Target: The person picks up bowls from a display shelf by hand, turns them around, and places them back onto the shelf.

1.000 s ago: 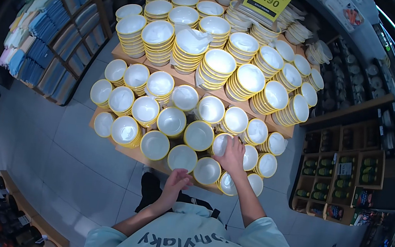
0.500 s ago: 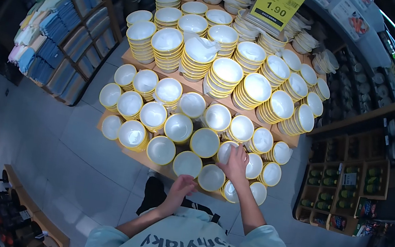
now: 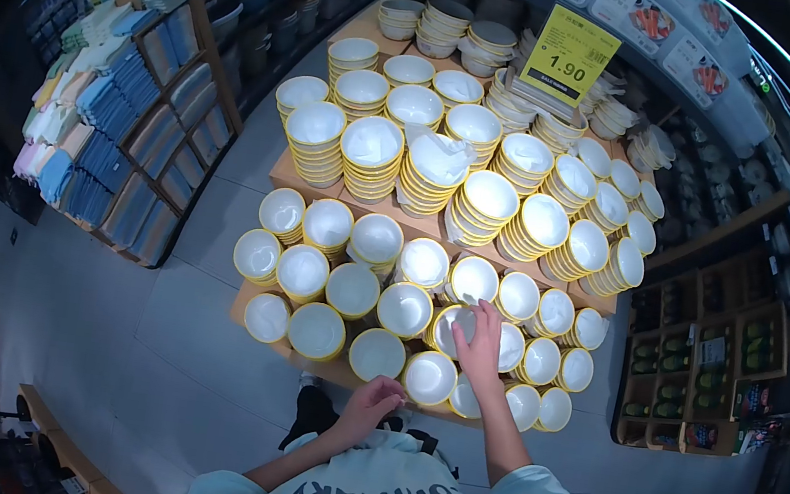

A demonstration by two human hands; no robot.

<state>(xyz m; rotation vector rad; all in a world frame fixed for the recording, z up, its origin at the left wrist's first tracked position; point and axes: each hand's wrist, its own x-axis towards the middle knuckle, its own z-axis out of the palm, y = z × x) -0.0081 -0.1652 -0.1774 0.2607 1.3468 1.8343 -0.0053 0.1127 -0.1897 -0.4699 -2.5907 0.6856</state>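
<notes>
Head view: the right hand (image 3: 479, 345) over a bowl (image 3: 445, 330) in the lower tier's packed stacks.
Its thumb and fingers stand fairly wide; contact is unclear. The left hand (image 3: 373, 406) is half-curled near the front edge, its grip impossible to tell. A sideways knuckle bump could tip neighbouring stacks, since rims nearly touch; front bowls could drop to the floor (image 3: 199, 351). Open room lies above the rims.

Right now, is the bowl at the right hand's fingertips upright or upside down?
Upright: the bowl shows its white inside, mouth up, beside the right hand.
</notes>
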